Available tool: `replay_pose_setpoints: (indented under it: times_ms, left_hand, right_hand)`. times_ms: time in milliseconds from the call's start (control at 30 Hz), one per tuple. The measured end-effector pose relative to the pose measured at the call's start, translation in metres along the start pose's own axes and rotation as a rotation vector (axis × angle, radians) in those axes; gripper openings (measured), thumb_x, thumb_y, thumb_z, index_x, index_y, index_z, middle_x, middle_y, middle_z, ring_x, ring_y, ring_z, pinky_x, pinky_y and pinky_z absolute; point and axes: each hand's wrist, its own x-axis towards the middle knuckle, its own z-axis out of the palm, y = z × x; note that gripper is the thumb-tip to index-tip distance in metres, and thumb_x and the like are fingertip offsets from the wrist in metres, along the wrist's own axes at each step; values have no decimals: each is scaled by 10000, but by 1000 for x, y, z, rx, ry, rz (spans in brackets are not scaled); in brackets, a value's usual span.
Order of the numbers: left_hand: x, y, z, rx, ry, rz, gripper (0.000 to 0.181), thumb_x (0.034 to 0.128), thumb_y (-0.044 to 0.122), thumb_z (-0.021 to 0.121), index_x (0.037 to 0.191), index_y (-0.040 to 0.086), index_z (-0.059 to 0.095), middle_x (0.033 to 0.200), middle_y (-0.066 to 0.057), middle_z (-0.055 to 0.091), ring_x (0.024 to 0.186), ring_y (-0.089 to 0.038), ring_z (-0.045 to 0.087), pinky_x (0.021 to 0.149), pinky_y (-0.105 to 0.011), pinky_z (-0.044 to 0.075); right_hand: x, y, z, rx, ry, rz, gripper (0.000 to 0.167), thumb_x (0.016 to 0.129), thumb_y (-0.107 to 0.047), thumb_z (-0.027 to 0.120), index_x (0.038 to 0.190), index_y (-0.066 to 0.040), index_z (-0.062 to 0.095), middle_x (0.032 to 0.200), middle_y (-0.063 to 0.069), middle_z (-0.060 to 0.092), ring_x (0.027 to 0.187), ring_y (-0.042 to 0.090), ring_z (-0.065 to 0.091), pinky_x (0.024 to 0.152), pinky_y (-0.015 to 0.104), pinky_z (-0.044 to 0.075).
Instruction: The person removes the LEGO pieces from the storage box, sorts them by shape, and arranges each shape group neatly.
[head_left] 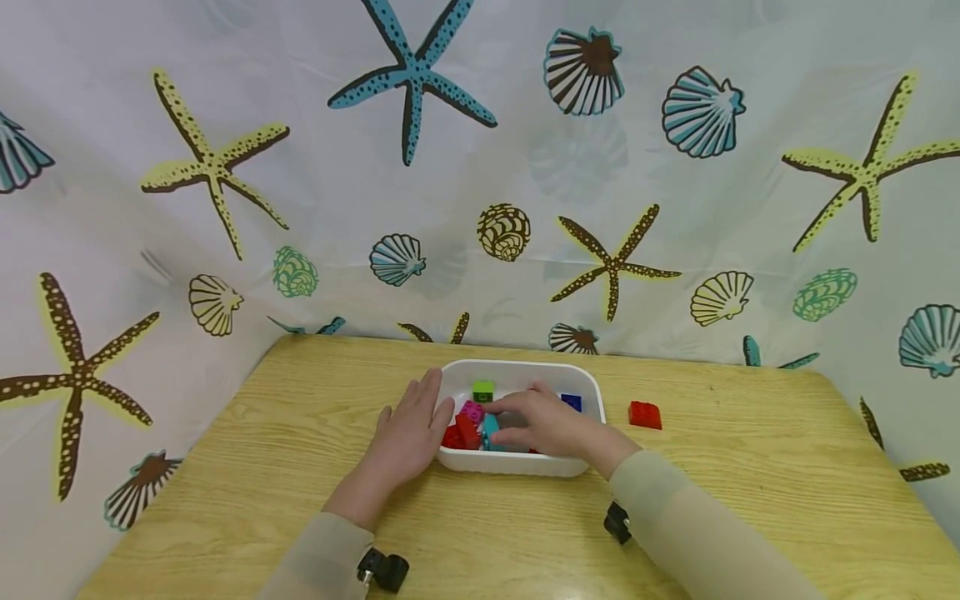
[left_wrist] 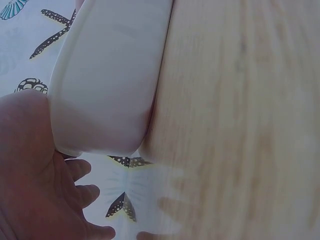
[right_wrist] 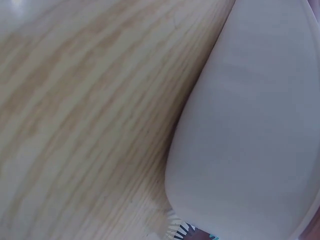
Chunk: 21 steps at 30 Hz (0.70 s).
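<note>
1. A person's right hand [head_left: 546, 419] dips into a rounded white plastic tray [head_left: 517, 464] on a wood-grained bench [head_left: 262, 450], thumb and forefinger apart at a turquoise plastic block [head_left: 490, 431]; whether they pinch it cannot be told.
2. The turquoise block lies left of the tray's middle, at 6 o'clock from the forefinger's tip, long axis running roughly 12 to 6. The right hand is nearer.
3. The left hand [head_left: 405, 433], fingers straight, rests against the tray's 9 o'clock end.
4. A studded magenta block [head_left: 472, 411] crowds the turquoise block at 10 o'clock, glossy red blocks [head_left: 467, 432] at 9; the tray's near wall stands close at 6.
5. Tray floor shows towards 1 o'clock, right of a lime-green block [head_left: 483, 391].
</note>
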Motion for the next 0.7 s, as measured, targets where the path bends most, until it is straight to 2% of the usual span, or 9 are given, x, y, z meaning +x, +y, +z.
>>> replay_pose_setpoints:
  times_ms: [300,400,533,600,700]
  left_hand:
    - [-1,0,-1,11,11,14,727,1201,451,335,1768,39,136,1830,-159,171,1685,-432,106,1279,-777,75]
    - [-2,1,-2,11,10,12,731,1200,459,336,1768,42,141,1830,-155,175,1686,-427,108,1281,-774,74]
    - [-2,1,-1,7,7,10,731,1200,458,336,1768,41,141,1827,-159,184,1687,-424,106,1279,-777,71]
    - [-2,1,-1,2,9,10,728,1200,451,341,1767,38,146,1824,-163,194,1686,-425,111,1277,-780,74]
    - [-2,1,0,-1,10,9,726,1200,447,343,1766,35,149,1822,-165,201,1686,-424,116,1278,-779,78]
  right_hand:
    - [2,6,1,-14,1,-17,512,1065,-413,750,1499,-146,706,1468,2,716,1312,194,624,1231,529,302]
    - [1,5,1,0,3,-4,522,1057,-449,751,1487,-154,712,1460,-5,716,1323,202,620,1251,531,286]
    - [-3,-5,-4,44,1,41,493,1040,-405,786,1458,-150,726,1445,2,722,1366,237,608,1299,574,233]
    - [-4,-6,-4,62,7,59,471,1030,-371,806,1441,-151,735,1426,-2,730,1369,249,600,1297,575,247]
    - [-4,-8,-3,87,19,97,449,1008,-343,836,1414,-170,750,1386,-26,739,1347,261,561,1255,537,331]
